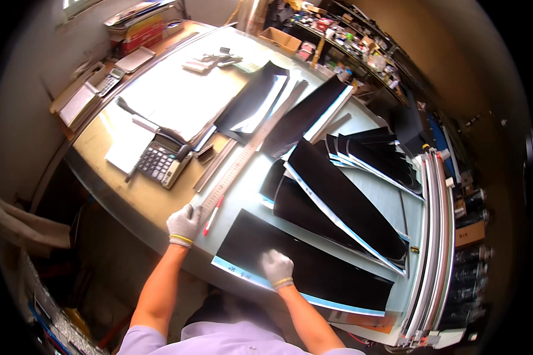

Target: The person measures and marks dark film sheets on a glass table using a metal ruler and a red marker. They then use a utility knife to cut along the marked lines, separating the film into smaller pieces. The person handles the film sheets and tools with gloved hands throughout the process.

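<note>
My left hand [185, 225], in a white knit glove with a yellow cuff, is closed at the near end of a long metal ruler [238, 165], which runs away across the table. My right hand [277, 267], gloved alike and slightly blurred, is curled into a fist over a curved black sheet [331, 272] with a pale blue marked edge. Whatever its fingers may hold is hidden. Close to the ruler's near end lies a red and white pen [213, 215]. More black sheets [349, 204] overlap to the right of the ruler.
A big calculator [157, 161] and a brush [137, 112] lie left of the ruler. Fanned black strips [376, 157] rest at the far right. Long rolls [435, 236] line the table's right side. Crowded shelves [355, 44] stand behind.
</note>
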Demonstrator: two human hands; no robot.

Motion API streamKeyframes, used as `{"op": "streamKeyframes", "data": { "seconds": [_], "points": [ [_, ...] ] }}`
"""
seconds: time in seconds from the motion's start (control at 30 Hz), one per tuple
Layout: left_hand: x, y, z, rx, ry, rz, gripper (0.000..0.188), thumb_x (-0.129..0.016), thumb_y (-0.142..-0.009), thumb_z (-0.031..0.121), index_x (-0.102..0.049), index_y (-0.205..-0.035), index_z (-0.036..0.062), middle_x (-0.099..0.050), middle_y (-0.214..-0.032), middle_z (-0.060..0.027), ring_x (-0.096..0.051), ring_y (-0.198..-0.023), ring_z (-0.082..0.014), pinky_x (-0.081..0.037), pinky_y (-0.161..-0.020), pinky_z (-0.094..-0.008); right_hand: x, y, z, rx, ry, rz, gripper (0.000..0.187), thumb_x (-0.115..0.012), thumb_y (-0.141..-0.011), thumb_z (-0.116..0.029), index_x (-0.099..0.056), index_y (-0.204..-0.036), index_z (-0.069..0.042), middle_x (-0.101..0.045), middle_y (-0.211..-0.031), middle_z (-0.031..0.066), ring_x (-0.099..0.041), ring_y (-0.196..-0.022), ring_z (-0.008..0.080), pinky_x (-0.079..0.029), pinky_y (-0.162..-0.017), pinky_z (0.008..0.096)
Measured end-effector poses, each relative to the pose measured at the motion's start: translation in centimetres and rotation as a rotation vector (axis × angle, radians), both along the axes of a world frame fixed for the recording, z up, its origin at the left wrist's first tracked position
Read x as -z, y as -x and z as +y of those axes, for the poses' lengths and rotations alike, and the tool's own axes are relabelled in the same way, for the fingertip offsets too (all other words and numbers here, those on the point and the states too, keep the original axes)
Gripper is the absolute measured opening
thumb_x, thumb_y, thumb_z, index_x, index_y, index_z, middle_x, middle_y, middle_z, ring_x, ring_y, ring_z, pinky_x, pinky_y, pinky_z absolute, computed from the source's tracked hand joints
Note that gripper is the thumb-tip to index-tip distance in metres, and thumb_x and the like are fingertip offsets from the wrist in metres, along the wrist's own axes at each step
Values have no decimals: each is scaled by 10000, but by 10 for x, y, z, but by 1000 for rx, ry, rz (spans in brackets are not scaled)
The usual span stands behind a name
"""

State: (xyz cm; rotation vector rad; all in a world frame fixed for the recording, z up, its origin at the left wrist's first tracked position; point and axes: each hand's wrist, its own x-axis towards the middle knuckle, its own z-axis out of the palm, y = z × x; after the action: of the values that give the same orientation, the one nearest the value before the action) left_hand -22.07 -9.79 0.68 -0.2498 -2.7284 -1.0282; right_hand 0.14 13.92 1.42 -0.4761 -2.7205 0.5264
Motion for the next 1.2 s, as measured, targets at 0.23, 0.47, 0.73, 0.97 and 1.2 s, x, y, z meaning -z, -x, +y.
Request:
{"op": "streamKeyframes", "data": {
  "seconds": [0.23, 0.47, 0.73, 0.97, 1.2],
  "points": [
    [18, 77, 31, 41, 386, 168, 311, -789, -868, 357, -672, -1027, 116, -637, -1076, -146, -643, -1034, -349, -525, -847, -495, 14, -109, 35, 295, -19, -136, 334, -742, -906, -307, -598, -717, -71, -678, -761, 177, -691, -726, 396, -543, -650, 515],
    [68, 145, 48, 249, 817, 267, 140, -618, -971, 209, -705, -989, 101, -699, -956, -113, -740, -851, -283, -624, -722, -374, 24, -120, 27, 388, -187, -127, 355, -712, -954, -393, -582, -743, -139, -644, -716, 87, -682, -681, 322, -548, -607, 473],
    [82, 205, 28, 291, 768, 205, 223, -509, -1015, 113, -584, -1212, 41, -716, -1015, -176, -756, -877, -359, -630, -751, -449, 34, -107, 29, 442, -145, -75, 299, -680, -976, -387, -618, -795, -157, -660, -738, 66, -699, -700, 296, -569, -644, 448],
    [46, 173, 43, 327, 617, 20, 338, -632, -1007, 265, -627, -1271, 55, -627, -1242, -293, -656, -1081, -476, -522, -932, -569, 36, -103, 34, 427, 3, -199, 279, -666, -978, -409, -642, -883, -147, -705, -816, 97, -729, -779, 305, -585, -686, 469],
    [5, 2, 137, 433, 258, 194, 509, -741, -930, 94, -601, -1419, 68, -617, -1381, -226, -588, -1285, -430, -478, -1101, -480, 7, -180, 112, 324, 510, 272, 230, -739, -970, -255, -645, -910, -54, -674, -876, 171, -687, -829, 396, -544, -722, 468]
  ]
}}
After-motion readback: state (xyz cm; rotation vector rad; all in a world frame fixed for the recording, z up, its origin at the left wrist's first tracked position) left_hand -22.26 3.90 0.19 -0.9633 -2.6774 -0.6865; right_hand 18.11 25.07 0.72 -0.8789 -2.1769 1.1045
